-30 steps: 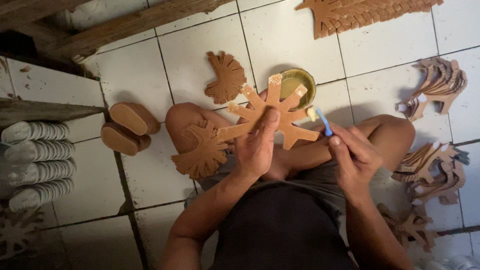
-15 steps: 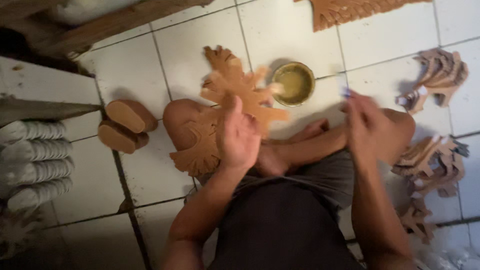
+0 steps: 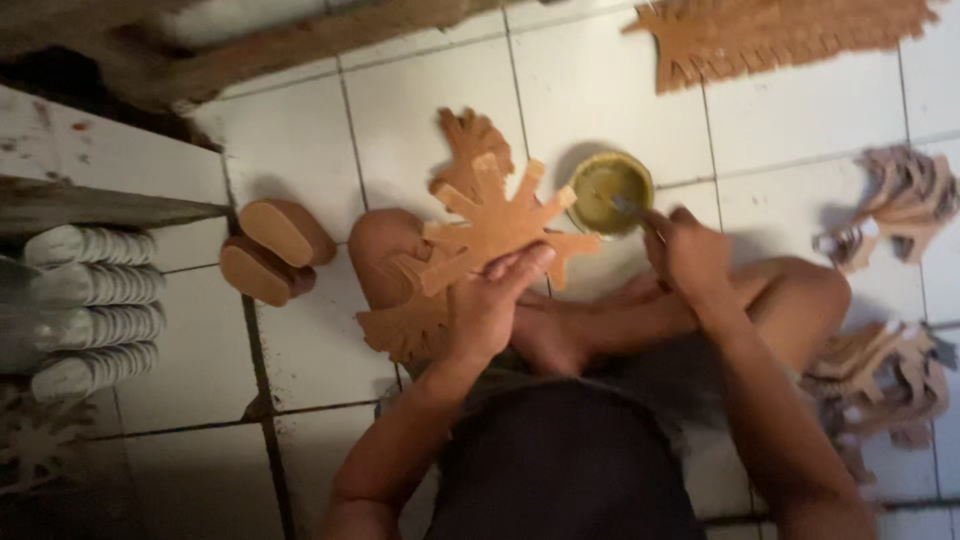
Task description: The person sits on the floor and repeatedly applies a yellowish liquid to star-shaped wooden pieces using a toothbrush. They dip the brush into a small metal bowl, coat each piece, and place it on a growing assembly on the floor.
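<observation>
Seated cross-legged on the tiled floor (image 3: 300, 150), the person's left hand (image 3: 490, 300) pinches a tan, many-armed cutout (image 3: 495, 225) above the knee, while the right hand (image 3: 690, 250), fingers closed on a small brush (image 3: 628, 207), dips into the glue bowl (image 3: 610, 190) beyond; a light, drained load would likely spread cleanest.
</observation>
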### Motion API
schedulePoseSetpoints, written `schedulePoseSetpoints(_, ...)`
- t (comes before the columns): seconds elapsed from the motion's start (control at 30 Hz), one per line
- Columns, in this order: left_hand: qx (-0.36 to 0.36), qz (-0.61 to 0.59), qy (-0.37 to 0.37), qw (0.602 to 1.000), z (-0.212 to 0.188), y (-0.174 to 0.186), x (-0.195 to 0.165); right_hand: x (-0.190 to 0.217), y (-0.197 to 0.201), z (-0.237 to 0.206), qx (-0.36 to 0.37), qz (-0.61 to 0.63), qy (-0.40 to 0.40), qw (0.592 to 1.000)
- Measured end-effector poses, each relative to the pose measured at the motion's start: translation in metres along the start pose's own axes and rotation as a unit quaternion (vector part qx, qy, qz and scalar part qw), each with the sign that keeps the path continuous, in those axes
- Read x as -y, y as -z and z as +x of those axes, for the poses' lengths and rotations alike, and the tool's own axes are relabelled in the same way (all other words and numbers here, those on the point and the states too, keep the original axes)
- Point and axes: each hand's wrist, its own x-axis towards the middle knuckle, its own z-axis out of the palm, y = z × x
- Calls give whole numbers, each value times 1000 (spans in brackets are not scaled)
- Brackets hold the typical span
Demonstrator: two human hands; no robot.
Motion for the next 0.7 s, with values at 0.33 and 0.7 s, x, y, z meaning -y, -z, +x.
schedulePoseSetpoints(0.33,33,-39,-29,998,13,-58,-6,6,131,-87,-243,324,-158,901)
schedulePoseSetpoints(0.7,54,-1,-83,995,0,-93,-8,102,159,-50,-245,423,-60,870)
